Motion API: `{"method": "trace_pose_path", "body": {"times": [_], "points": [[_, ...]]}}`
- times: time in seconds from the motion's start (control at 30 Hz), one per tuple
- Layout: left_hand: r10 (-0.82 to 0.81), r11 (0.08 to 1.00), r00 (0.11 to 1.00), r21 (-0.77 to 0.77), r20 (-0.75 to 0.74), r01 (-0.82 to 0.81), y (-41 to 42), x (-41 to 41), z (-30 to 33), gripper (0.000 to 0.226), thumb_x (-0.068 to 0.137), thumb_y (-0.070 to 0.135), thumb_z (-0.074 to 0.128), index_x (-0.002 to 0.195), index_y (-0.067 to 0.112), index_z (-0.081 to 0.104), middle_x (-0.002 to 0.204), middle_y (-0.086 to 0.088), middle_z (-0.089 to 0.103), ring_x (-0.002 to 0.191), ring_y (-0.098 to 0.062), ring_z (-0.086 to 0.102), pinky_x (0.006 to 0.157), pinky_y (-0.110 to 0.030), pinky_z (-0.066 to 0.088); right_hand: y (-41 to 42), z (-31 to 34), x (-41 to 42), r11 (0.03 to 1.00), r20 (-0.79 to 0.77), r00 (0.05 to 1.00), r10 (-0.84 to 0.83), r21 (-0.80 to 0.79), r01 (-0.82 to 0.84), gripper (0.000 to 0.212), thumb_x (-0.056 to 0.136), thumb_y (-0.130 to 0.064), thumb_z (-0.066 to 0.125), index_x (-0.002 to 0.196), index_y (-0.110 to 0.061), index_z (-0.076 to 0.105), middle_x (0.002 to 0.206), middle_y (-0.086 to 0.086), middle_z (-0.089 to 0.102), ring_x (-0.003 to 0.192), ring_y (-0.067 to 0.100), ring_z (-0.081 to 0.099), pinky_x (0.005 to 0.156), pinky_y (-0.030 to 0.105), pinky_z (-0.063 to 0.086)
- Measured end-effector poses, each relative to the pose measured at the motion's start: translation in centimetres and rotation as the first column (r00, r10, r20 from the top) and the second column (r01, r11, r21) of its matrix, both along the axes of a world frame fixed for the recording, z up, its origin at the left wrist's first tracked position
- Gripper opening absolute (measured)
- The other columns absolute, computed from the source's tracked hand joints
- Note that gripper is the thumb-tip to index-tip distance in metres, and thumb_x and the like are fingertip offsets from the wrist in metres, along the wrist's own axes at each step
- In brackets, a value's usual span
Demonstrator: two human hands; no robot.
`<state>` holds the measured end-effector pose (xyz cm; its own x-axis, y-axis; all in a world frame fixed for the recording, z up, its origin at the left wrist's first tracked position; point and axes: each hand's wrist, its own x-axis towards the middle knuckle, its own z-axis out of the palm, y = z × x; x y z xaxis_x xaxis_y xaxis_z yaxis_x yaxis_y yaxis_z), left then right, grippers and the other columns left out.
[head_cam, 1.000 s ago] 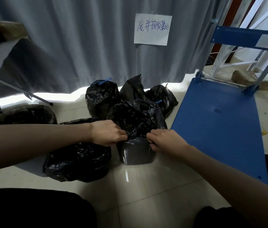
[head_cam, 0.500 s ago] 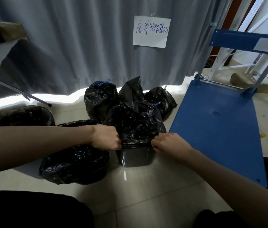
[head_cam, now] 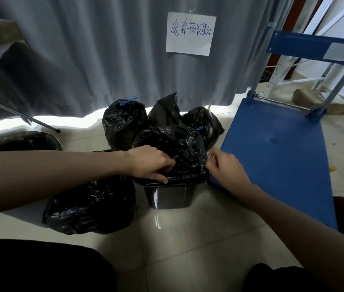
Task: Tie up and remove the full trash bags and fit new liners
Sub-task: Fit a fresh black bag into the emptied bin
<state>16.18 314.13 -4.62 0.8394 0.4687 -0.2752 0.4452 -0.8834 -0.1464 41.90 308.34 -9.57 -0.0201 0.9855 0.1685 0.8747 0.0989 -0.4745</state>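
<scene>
A small dark bin stands on the tiled floor in the middle, with a crumpled black liner bulging up out of it and folded over its rim. My left hand lies on the liner's left side, fingers spread and pressing into the plastic at the rim. My right hand pinches the liner's right edge. Tied full black bags with blue ties sit behind the bin. Another black bag lies at the bin's left.
A blue platform trolley lies flat just right of the bin. A lined bin stands at far left under a metal-legged table. A grey curtain with a handwritten paper sign closes the back. My dark knees fill the bottom edge.
Both hands have risen from the bin's rim onto the liner. The left hand has opened from a fist to spread fingers. The right hand has lifted and now pinches the edge.
</scene>
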Motion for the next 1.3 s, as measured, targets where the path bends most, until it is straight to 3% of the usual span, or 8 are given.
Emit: {"method": "trace_pose_path", "body": {"times": [0.23,0.43,0.63,0.73,0.83,0.97,1.2,1.3], "points": [[0.033,0.999,0.993,-0.017,-0.111,-0.035,-0.6,2.7,-1.5,0.030,0.083,0.038,0.065,0.106,0.020,0.060,0.112,-0.002,0.064,0.098,-0.029,0.064,0.077,-0.039,0.053,1.7,-0.8,-2.3,0.943,-0.173,0.966,-0.195,-0.303,0.136,0.033,0.085,-0.019,0.066,0.105,-0.015,0.040,0.097,0.007,0.055,0.089,0.024,0.053,0.074,0.040,0.048],[0.030,1.000,0.998,-0.002,-0.055,-0.031,-0.6,3.4,-1.4,0.032,0.087,0.034,0.064,0.114,0.019,0.054,0.116,-0.002,0.061,0.101,-0.028,0.062,0.078,-0.037,0.050,1.8,-0.7,-0.9,0.944,-0.115,0.979,-0.169,-0.303,0.128,0.033,0.086,-0.013,0.062,0.097,-0.018,0.032,0.085,0.002,0.045,0.075,0.022,0.045,0.058,0.033,0.034],[0.022,1.000,0.998,0.001,-0.066,-0.022,0.7,1.5,-0.3,0.052,0.083,0.041,0.069,0.126,0.022,0.046,0.123,0.006,0.052,0.107,-0.022,0.059,0.082,-0.036,0.050,1.0,-0.7,0.7,0.943,-0.023,0.979,-0.203,-0.274,0.189,0.024,0.088,-0.011,0.056,0.099,-0.018,0.036,0.103,0.006,0.042,0.084,0.026,0.047,0.069,0.037,0.039],[-0.036,0.998,0.989,0.054,-0.140,0.043,2.2,0.0,0.8,0.060,0.082,0.045,0.069,0.131,0.020,0.046,0.126,0.005,0.053,0.116,-0.019,0.054,0.095,-0.035,0.044,0.8,-0.3,-0.2,0.974,0.110,0.976,-0.188,-0.106,0.200,0.022,0.086,-0.009,0.056,0.100,-0.016,0.040,0.108,0.004,0.034,0.089,0.023,0.043,0.066,0.037,0.043],[-0.068,0.984,0.975,0.146,-0.212,0.101,3.4,-1.3,1.1,0.051,0.087,0.044,0.063,0.131,0.022,0.050,0.129,0.006,0.053,0.120,-0.017,0.053,0.100,-0.031,0.038,1.2,0.1,-1.4,0.997,0.143,0.987,-0.079,0.002,0.079,0.020,0.087,-0.018,0.059,0.101,-0.018,0.045,0.106,0.001,0.039,0.095,0.020,0.042,0.072,0.032,0.040],[-0.078,0.976,0.971,0.180,-0.227,0.120,3.9,-2.0,1.0,0.050,0.093,0.038,0.054,0.139,0.022,0.042,0.132,0.004,0.051,0.120,-0.018,0.052,0.101,-0.030,0.035,1.4,0.5,-3.4,0.995,0.241,0.967,0.084,-0.074,-0.068,0.018,0.091,-0.026,0.057,0.108,-0.023,0.055,0.113,0.001,0.049,0.106,0.020,0.044,0.090,0.034,0.041],[-0.127,0.963,0.962,0.203,-0.243,0.178,4.2,-1.3,-0.5,0.025,0.096,0.021,0.046,0.114,0.019,0.062,0.122,0.003,0.055,0.115,-0.018,0.055,0.098,-0.032,0.042,2.0,-0.1,-2.6,0.969,0.460,0.866,0.193,-0.229,-0.094,0.045,0.100,-0.044,0.037,0.139,-0.026,0.051,0.145,0.000,0.047,0.143,0.023,0.024,0.117,0.046,0.012],[-0.099,0.967,0.932,0.188,-0.349,0.173,4.6,-0.5,-0.4,0.029,0.092,0.010,0.047,0.117,0.015,0.063,0.138,0.000,0.048,0.125,-0.019,0.047,0.103,-0.032,0.040,2.2,-0.3,-1.8,0.945,0.513,0.840,0.177,-0.328,0.001,0.057,0.099,-0.055,0.024,0.129,-0.024,0.061,0.132,0.003,0.060,0.142,0.024,0.028,0.118,0.053,-0.002]]}}
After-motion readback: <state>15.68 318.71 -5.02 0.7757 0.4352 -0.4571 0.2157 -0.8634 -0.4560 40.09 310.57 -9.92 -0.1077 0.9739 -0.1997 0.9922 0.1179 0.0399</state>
